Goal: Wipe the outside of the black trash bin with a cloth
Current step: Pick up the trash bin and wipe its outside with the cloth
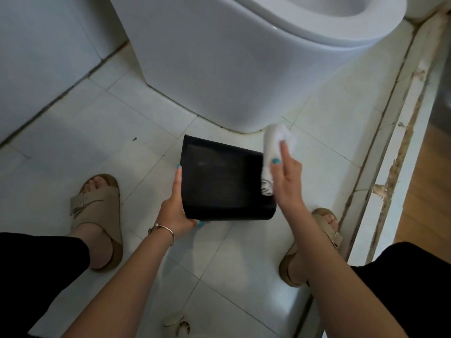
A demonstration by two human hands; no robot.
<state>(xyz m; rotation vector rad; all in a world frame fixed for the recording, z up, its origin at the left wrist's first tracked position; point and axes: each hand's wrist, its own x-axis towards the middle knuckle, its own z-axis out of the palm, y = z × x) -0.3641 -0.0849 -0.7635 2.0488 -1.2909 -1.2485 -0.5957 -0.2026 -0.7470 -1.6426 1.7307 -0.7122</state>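
Observation:
The small black trash bin (222, 181) is held above the white floor tiles, its open top facing up toward me and tilted slightly. My left hand (175, 208) grips its left side near the lower corner, thumb under the near edge. My right hand (288, 181) presses a rolled white cloth (272, 152) against the bin's right outer wall, fingers flat along the cloth. The bin's far and right walls are mostly hidden.
A white toilet (231, 59) stands just behind the bin. My two feet in tan sandals (97, 215) rest on the tiled floor (122, 118). A worn white door threshold (395, 142) runs along the right, with wood flooring beyond. A white wall (36, 57) is at the left.

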